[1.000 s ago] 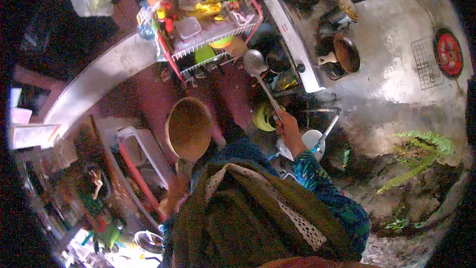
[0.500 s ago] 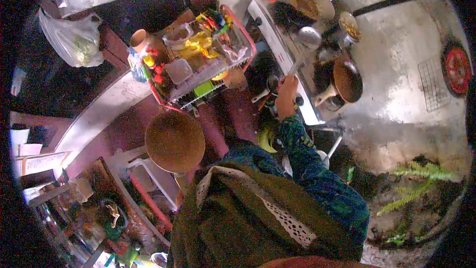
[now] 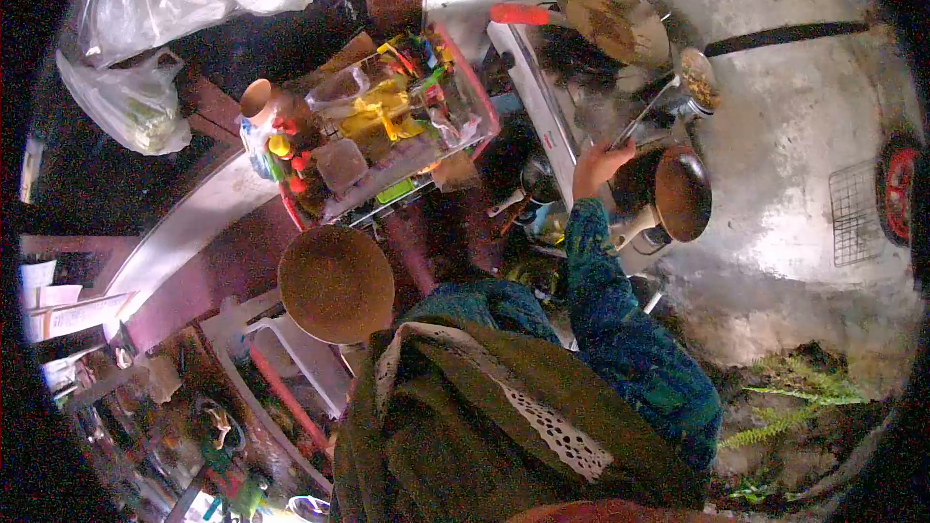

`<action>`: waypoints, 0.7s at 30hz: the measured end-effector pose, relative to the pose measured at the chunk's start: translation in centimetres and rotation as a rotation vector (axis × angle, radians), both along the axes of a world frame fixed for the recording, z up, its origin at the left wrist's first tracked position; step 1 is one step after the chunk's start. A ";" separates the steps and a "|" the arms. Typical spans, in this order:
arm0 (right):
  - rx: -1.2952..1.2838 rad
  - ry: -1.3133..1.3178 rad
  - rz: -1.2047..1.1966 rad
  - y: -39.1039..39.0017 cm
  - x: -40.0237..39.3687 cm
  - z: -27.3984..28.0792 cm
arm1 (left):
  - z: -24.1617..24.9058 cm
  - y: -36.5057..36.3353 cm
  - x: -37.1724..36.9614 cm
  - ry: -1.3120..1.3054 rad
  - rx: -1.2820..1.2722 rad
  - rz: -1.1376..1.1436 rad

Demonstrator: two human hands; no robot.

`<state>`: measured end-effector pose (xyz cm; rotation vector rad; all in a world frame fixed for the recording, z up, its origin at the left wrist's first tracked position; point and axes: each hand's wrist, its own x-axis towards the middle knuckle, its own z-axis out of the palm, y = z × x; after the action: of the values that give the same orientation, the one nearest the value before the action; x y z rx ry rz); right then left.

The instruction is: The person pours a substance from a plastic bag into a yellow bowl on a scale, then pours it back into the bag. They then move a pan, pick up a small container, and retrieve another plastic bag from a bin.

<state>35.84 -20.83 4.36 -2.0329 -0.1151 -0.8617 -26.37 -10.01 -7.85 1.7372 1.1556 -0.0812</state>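
My right hand (image 3: 601,167) is closed around the thin metal handle of a ladle (image 3: 639,119) over the front of the stove (image 3: 547,126). The handle slants up and right to a metal container (image 3: 699,105) of yellowish-brown food; the ladle's head is hard to make out there. Just right of the hand stands a dark pan (image 3: 684,192) with a brown inside and a pale handle (image 3: 635,229). Behind is a wide metal pan (image 3: 612,19) with brown residue, near a red handle (image 3: 519,14). My left hand is out of sight below the dark shawl (image 3: 455,416).
A rack (image 3: 489,102) of colourful packets and tubs stands left of the stove. A round brown surface (image 3: 337,284), perhaps a stool seat, is near my left side. Plastic bags (image 3: 131,107) hang upper left. A wire grid (image 3: 852,218) and ferns (image 3: 794,407) are to the right.
My right hand has moved right and slightly up with the ladle. The ladle's round head has gone from above the stove to the food container. The view has shifted slightly.
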 end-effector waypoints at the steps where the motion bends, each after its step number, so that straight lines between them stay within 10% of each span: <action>1: 0.010 -0.031 -0.015 0.4 0.8 0.4 | -0.1 0.2 0.4 -0.001 -0.001 0.001; 15: -0.382 -0.224 -0.099 -1.2 6.5 -3.0 | 0.7 -2.6 0.6 -0.038 0.049 0.110; 21: -0.781 0.082 -0.503 -5.3 10.0 -9.1 | 0.8 -4.2 -0.1 -0.055 0.066 0.182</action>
<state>45.81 -26.13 -4.73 -2.8985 0.1381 -1.1553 -26.48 -14.26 -7.01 1.6729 1.2831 0.1158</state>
